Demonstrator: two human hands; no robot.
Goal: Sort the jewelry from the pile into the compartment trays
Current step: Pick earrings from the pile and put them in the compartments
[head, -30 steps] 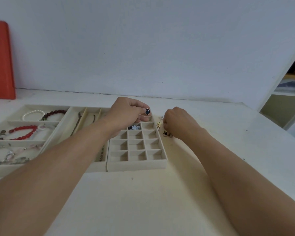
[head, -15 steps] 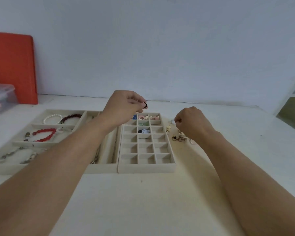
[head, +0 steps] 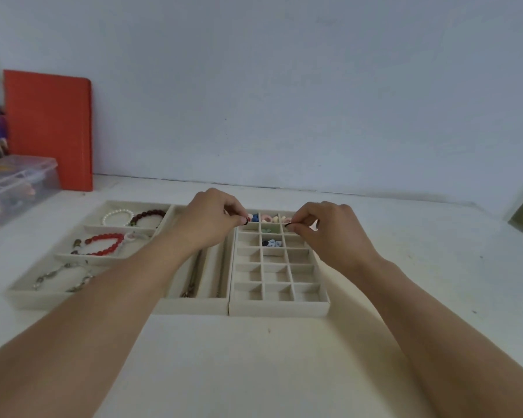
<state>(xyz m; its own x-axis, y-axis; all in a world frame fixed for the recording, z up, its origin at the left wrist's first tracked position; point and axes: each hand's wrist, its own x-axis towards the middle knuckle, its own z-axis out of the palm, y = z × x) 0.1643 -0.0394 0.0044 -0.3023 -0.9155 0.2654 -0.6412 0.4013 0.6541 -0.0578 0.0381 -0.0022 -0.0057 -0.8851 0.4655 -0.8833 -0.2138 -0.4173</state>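
Three cream trays [head: 280, 307] on counter [head: 254, 372]: bracelets, chains, small pieces. Left hand [head: 207, 220] pinches dark ring [head: 246, 221]; right hand [head: 329, 227] pinches another dark small piece [head: 288, 225].

We see a cream felt-lined tray of small square compartments [head: 280, 307] flat on the table, its far cells holding blue, pink and green bits. Touching its left side sits a cream tray with long slots [head: 194, 306], then a wider cream tray [head: 27, 297] holding a red bead bracelet [head: 103, 244].
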